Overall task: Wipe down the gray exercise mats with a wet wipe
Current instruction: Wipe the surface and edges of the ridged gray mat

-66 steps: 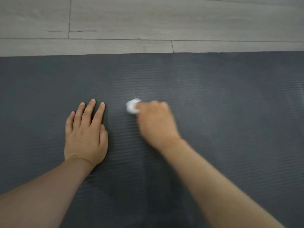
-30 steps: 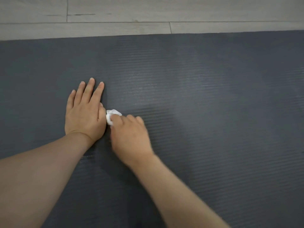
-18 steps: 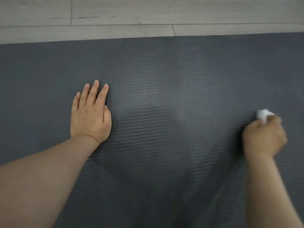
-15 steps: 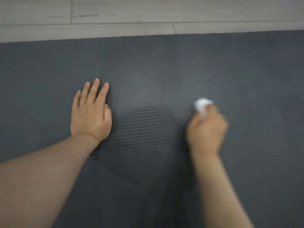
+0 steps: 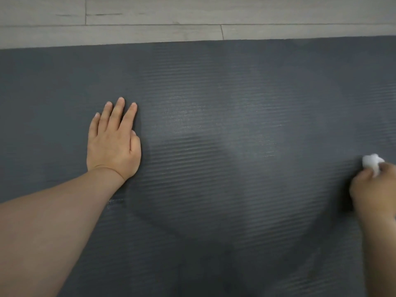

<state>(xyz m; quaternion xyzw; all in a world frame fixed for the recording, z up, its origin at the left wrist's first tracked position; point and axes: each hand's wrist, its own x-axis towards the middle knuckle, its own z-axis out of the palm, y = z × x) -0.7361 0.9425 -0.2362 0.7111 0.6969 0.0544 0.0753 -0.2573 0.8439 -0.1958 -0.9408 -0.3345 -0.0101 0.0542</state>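
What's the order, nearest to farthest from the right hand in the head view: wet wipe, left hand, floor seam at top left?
From the right hand, at the right edge:
1. Wet wipe, bunched in its fingers, pressed on the gray mat.
2. Left hand, flat on the mat, left of centre.
3. Floor seam, a vertical plank joint beyond the mat's far edge, top left.

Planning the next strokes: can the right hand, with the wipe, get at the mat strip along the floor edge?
Probably yes. The right hand grips the wet wipe at the mat's right side; nothing lies between it and that far edge, and the flat left hand sits well aside.
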